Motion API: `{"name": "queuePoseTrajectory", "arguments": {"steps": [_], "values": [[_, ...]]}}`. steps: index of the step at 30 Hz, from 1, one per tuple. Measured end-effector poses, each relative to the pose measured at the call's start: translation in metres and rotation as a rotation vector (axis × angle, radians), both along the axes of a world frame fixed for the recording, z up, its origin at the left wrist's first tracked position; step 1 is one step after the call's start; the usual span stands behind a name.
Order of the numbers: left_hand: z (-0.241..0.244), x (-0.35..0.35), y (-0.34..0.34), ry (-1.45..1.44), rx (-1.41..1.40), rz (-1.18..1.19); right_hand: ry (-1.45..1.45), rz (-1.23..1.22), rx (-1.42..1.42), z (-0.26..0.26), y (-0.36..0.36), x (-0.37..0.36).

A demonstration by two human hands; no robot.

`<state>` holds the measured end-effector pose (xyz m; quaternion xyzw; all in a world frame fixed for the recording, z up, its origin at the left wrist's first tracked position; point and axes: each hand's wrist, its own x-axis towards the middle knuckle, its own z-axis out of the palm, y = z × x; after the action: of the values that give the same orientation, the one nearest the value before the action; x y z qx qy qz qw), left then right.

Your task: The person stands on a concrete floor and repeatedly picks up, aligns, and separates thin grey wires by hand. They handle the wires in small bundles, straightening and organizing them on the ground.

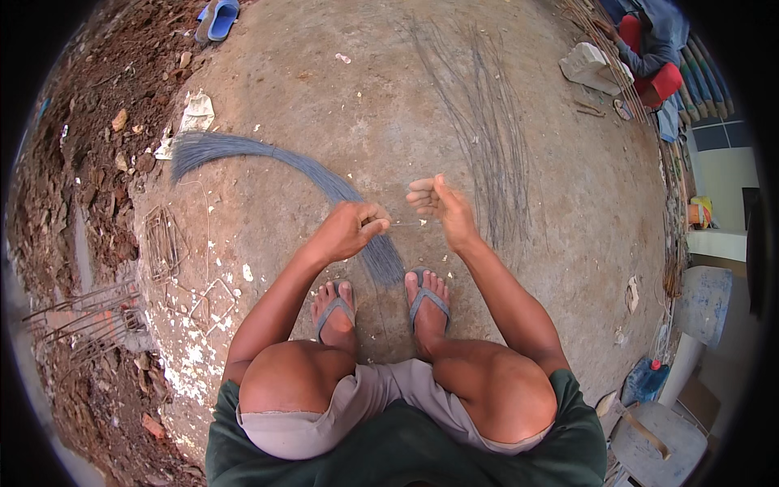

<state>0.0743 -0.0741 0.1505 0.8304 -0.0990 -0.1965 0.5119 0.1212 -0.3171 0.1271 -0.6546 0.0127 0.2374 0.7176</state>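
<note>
I squat on bare concrete ground. My left hand (358, 228) is closed, thumb against fingers, on a thin wire (403, 224) stretched sideways towards the other hand. Level with it on the right, my right hand (447, 210) is blurred, with its fingers curled; whether it grips the wire does not show. Below and behind the left hand lies a curved bundle of grey tie wire (298, 163), its near end between my feet. Loose straightened wires (490, 134) are spread on the ground beyond my right hand.
Bent steel stirrups (163, 243) lie at left, near rebar ends (91, 310) and reddish rubble (79, 152). Blue slippers (223, 20) rest at top left. Upper right, a person (648, 61) sits by long rods and a white block (590, 67). A blue jug (645, 380) stands lower right.
</note>
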Motion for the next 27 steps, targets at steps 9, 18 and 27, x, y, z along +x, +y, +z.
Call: {"name": "queuePoseTrajectory", "arguments": {"steps": [9, 18, 27], "values": [[-0.005, -0.004, -0.003, 0.13, -0.129, 0.035, -0.063, 0.131, -0.134, 0.002, 0.009, -0.011], [-0.01, -0.007, 0.011, 0.074, -0.128, -0.001, -0.124, 0.318, -0.392, 0.011, 0.002, -0.015], [-0.012, -0.012, 0.012, 0.143, -0.118, 0.05, -0.098, 0.298, -0.392, 0.007, 0.004, -0.018]]}}
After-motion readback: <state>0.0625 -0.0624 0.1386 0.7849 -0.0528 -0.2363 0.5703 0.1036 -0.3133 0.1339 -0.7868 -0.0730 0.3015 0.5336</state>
